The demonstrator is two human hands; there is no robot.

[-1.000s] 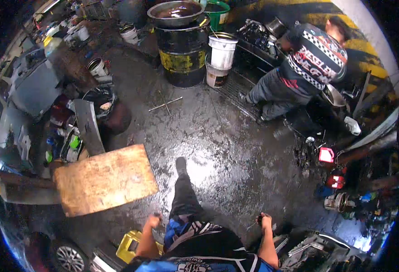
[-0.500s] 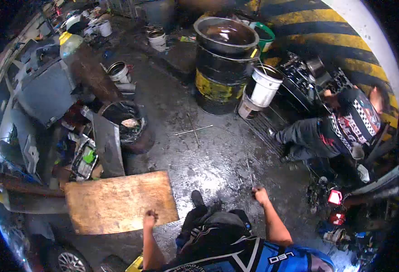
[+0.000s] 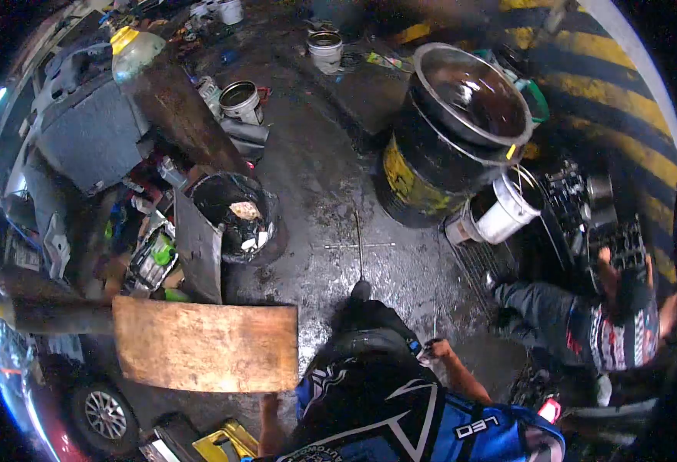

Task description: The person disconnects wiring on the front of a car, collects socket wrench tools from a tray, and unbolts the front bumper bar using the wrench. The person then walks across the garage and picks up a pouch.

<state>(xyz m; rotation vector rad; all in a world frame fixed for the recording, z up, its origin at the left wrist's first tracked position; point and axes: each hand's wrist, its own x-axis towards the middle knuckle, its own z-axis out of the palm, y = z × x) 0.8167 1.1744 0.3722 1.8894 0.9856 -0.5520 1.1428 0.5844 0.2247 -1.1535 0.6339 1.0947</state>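
Note:
My right hand point(image 3: 438, 350) is beside my right hip, its fingers closed around a thin metal rod point(image 3: 434, 323) that points forward over the floor. The rod's exact kind is too small to make out. On my left, my left hand point(image 3: 270, 402) is just at the lower edge of a worn wooden board point(image 3: 207, 346). The board covers its fingers, so their grip does not show. A cross-shaped lug wrench point(image 3: 360, 247) lies on the wet floor ahead of my foot.
A large black drum point(image 3: 423, 165) with white buckets point(image 3: 511, 206) stands ahead right. A person point(image 3: 615, 323) crouches by engine parts at far right. A lined bin point(image 3: 265, 223), a gas cylinder point(image 3: 184, 115) and a wheel point(image 3: 106, 412) are on the left.
I have stepped forward, and my view has shifted, bringing the lug wrench closer to my foot. My left hand has moved to the board's lower edge. The person at right has bent lower.

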